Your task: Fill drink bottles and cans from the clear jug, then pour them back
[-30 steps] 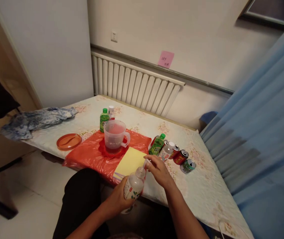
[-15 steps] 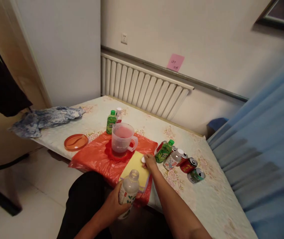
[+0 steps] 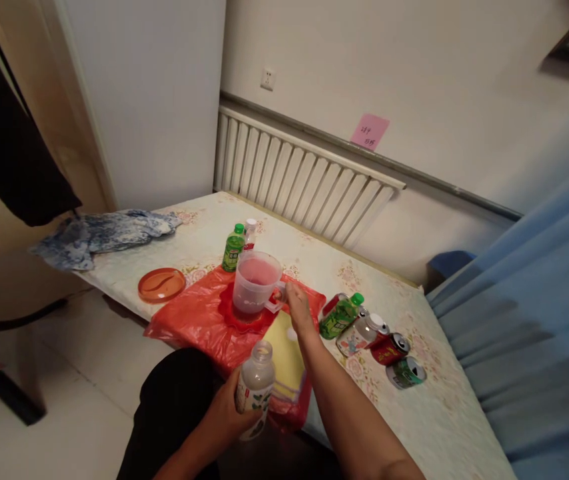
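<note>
Your left hand [image 3: 225,415] held the uncapped bottle [image 3: 256,381] just off the surface's [image 3: 414,413] near edge, fingers wrapped round it. Your right hand [image 3: 296,309] reached the pink-filled jug's [image 3: 253,292] handle; I couldn't tell whether its fingers had closed.

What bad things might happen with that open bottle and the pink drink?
1. The bottle has no cap on while the left hand holds it, so a tip might spill whatever is inside.
2. The jug holds pink liquid. The right hand at its handle might slosh some onto the red plastic sheet if it moves fast.
</note>
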A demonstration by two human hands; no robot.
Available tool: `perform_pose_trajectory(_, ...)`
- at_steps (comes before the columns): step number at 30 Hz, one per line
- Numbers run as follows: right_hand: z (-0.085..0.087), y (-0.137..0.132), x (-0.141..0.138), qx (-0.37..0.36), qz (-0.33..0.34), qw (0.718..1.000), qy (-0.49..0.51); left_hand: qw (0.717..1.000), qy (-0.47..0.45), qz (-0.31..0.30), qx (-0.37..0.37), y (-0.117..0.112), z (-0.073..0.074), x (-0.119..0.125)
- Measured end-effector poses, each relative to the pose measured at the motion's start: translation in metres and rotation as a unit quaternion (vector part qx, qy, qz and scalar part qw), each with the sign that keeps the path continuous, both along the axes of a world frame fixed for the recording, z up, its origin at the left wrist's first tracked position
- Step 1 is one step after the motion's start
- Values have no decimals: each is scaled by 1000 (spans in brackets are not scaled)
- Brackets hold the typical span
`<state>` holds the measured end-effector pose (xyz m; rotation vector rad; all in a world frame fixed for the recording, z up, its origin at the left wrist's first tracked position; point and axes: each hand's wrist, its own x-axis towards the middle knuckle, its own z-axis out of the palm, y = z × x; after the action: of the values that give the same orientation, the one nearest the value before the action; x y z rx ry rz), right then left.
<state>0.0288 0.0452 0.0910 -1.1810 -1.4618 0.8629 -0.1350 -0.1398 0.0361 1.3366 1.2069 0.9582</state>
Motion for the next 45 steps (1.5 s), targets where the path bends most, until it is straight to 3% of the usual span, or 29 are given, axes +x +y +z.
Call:
perform_pose_trajectory(4,-2,4,-22,-43,17,998,42,1000,-10,0,1,1,-4,-5)
perform_pose_trajectory(10,0,6,-41,-66,-55,993,87,1000,-17,2,-1,0,3,-11)
perform_pose_trajectory(13,14,2,-41,-60,-83,990,93,1000,-19,3,-4,-2,7,-14)
perform_pose_trajectory(16,39,-6,-34,-39,-97,990,98,1000,-12,2,-5,-4,11,-15)
perform_pose_trajectory(22,102,-40,-3,-8,-59,985,162,1000,-13,-3,14,-7,12,-8)
perform_pose_trajectory(26,128,-71,28,-13,-43,987,153,999,-6,-6,33,-10,12,-1)
perform_pose_trajectory(37,151,-166,125,-64,-4,998,16,996,52,-24,71,-12,20,24)
perform_pose_trajectory(42,157,-196,163,-90,16,993,-74,994,40,-46,89,-10,17,39)
perform_pose_trajectory(45,165,-210,177,-100,9,986,-134,992,36,-62,107,-11,23,47)
